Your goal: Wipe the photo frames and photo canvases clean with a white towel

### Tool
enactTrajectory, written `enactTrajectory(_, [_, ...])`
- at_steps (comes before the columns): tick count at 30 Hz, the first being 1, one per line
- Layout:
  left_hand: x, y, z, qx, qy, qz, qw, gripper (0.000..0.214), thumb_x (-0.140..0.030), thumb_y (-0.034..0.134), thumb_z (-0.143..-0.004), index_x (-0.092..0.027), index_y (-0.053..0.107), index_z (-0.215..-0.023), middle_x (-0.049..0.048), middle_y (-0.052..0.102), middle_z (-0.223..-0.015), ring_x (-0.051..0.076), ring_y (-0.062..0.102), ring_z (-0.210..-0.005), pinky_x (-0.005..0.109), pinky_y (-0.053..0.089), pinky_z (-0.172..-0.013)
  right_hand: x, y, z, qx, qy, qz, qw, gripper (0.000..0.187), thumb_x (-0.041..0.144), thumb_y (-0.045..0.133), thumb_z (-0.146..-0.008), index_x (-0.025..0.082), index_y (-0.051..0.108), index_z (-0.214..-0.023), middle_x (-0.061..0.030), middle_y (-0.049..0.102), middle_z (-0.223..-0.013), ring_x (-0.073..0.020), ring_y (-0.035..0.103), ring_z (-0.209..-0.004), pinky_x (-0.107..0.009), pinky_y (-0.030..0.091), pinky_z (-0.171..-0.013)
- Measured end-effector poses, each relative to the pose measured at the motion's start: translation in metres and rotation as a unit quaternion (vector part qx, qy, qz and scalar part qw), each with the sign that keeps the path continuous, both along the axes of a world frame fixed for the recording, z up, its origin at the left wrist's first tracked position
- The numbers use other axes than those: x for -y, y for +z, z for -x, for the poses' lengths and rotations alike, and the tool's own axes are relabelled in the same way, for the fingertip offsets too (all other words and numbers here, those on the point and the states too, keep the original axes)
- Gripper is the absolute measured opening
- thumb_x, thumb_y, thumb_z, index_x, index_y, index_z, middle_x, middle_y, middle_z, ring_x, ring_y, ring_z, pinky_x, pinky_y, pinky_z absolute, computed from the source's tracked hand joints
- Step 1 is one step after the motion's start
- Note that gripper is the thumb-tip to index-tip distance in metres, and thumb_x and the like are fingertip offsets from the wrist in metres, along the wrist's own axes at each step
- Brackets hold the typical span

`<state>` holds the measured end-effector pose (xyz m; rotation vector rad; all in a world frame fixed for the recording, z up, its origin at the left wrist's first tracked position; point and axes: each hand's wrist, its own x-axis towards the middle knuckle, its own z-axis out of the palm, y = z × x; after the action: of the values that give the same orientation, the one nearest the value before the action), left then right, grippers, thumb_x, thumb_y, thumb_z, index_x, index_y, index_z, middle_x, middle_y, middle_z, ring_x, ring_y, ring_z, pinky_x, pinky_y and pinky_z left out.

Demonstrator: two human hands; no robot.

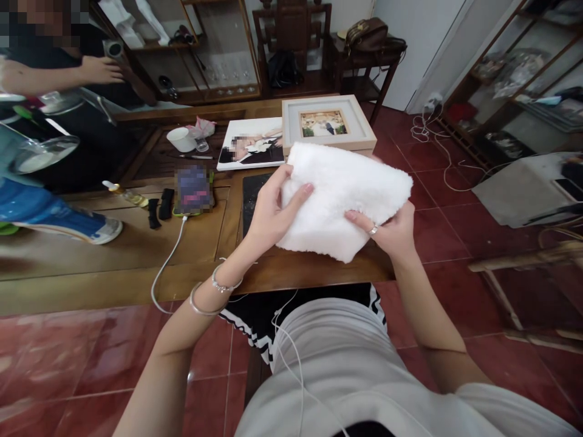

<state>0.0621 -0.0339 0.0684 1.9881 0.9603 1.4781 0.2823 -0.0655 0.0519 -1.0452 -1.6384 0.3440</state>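
Note:
A folded white fluffy cloth is held up over the table's front edge, between both my hands. My left hand grips its left side, thumb on top and fingers partly hidden behind it. At the lower right, my right hand has its ringed thumb pressed on the cloth, its fingers underneath. Behind the cloth lie a light wooden box frame with a small picture in it and a white photo panel. Part of a dark flat mat shows beneath my left hand.
On the wooden table are a phone on a white cable, a dropper bottle, a white cup and a blue-and-white pack. Another person stands across the table at the left. A wooden rack stands at the right.

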Motion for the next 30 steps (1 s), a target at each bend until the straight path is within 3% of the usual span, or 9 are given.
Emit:
enactTrajectory(3, [-0.001,-0.002,-0.001,-0.01,0.029,-0.051,0.998,0.023,-0.046,0.058,-0.093,-0.023,0.057,-0.095,0.0039,0.059,-0.096,0.021,0.061,-0.094,0.036,0.053,-0.082,0.003,0.017,0.001,0.033,-0.051,-0.088,0.994,0.046,0.036,0.077,-0.076,0.026,0.061,-0.118,-0.0069,0.041,-0.15,-0.0372,0.032,-0.143,-0.057,0.037,-0.113])
enactTrajectory(5, [-0.001,-0.002,-0.001,-0.025,0.05,-0.093,0.994,0.024,-0.048,0.058,-0.092,-0.024,0.057,-0.095,0.0059,0.057,-0.108,0.024,0.059,-0.106,0.039,0.052,-0.089,0.001,0.022,0.001,0.018,-0.072,-0.123,0.99,0.043,0.034,0.076,-0.077,0.027,0.062,-0.118,-0.0065,0.047,-0.147,-0.0361,0.04,-0.138,-0.055,0.042,-0.11])
enactTrajectory(8, [-0.003,0.001,0.0,-0.036,0.078,-0.161,0.983,0.024,-0.048,0.06,-0.09,-0.024,0.057,-0.094,0.008,0.051,-0.123,0.028,0.051,-0.121,0.047,0.046,-0.101,-0.006,0.019,0.002,-0.037,-0.072,-0.131,0.988,0.024,0.038,0.075,-0.079,0.027,0.068,-0.099,-0.0044,0.071,-0.106,-0.0306,0.068,-0.101,-0.049,0.057,-0.089])
enactTrajectory(11, [-0.007,0.003,0.0,-0.044,0.064,-0.176,0.981,0.026,-0.049,0.062,-0.089,-0.024,0.057,-0.096,0.0092,0.047,-0.132,0.032,0.043,-0.132,0.051,0.039,-0.108,-0.012,0.015,0.006,-0.106,-0.077,-0.098,0.987,0.02,0.044,0.072,-0.082,0.025,0.066,-0.081,-0.0008,0.069,-0.077,-0.0241,0.069,-0.075,-0.043,0.06,-0.072])
enactTrajectory(16, [-0.019,-0.003,0.002,-0.04,-0.024,-0.069,0.997,0.032,-0.053,0.051,-0.095,-0.026,0.055,-0.111,0.0058,0.059,-0.109,0.027,0.058,-0.115,0.046,0.05,-0.097,-0.021,0.017,0.007,-0.137,-0.007,0.016,0.99,0.033,0.054,0.071,-0.08,0.024,0.064,-0.093,-0.0031,0.072,-0.093,-0.0239,0.07,-0.084,-0.042,0.062,-0.072])
enactTrajectory(20, [-0.024,-0.005,0.003,-0.026,-0.026,-0.045,0.998,0.033,-0.053,0.054,-0.094,-0.026,0.056,-0.112,0.0049,0.06,-0.104,0.026,0.06,-0.108,0.042,0.053,-0.091,-0.028,0.016,-0.002,-0.085,0.099,0.095,0.987,0.063,0.051,0.087,-0.059,0.025,0.061,-0.11,-0.0062,0.07,-0.113,-0.0291,0.068,-0.101,-0.046,0.062,-0.08])
enactTrajectory(23, [-0.026,-0.001,0.008,-0.049,-0.016,-0.038,0.998,0.029,-0.051,0.058,-0.092,-0.026,0.059,-0.106,0.0054,0.06,-0.105,0.025,0.06,-0.107,0.039,0.055,-0.087,-0.027,0.017,-0.009,-0.038,0.112,0.103,0.988,0.068,0.047,0.089,-0.059,0.026,0.059,-0.116,-0.0073,0.067,-0.121,-0.032,0.065,-0.109,-0.051,0.059,-0.089])
enactTrajectory(27, [-0.028,0.004,0.031,-0.073,0.017,-0.021,0.997,0.02,-0.043,0.059,-0.092,-0.024,0.06,-0.098,0.0073,0.057,-0.117,0.022,0.06,-0.104,0.034,0.055,-0.083,-0.026,0.023,-0.032,0.022,-0.07,-0.025,0.997,0.059,0.041,0.083,-0.069,0.026,0.059,-0.12,-0.0091,0.066,-0.123,-0.0357,0.06,-0.116,-0.054,0.05,-0.102])
enactTrajectory(30, [-0.026,-0.006,0.057,-0.142,0.074,-0.002,0.987,0.023,-0.039,0.061,-0.09,-0.024,0.059,-0.107,0.0083,0.057,-0.116,0.023,0.06,-0.105,0.04,0.052,-0.093,-0.031,0.024,-0.057,0.115,-0.269,-0.116,0.949,0.045,0.032,0.073,-0.079,0.017,0.061,-0.12,-0.0181,0.066,-0.12,-0.0407,0.058,-0.117,-0.056,0.045,-0.104])
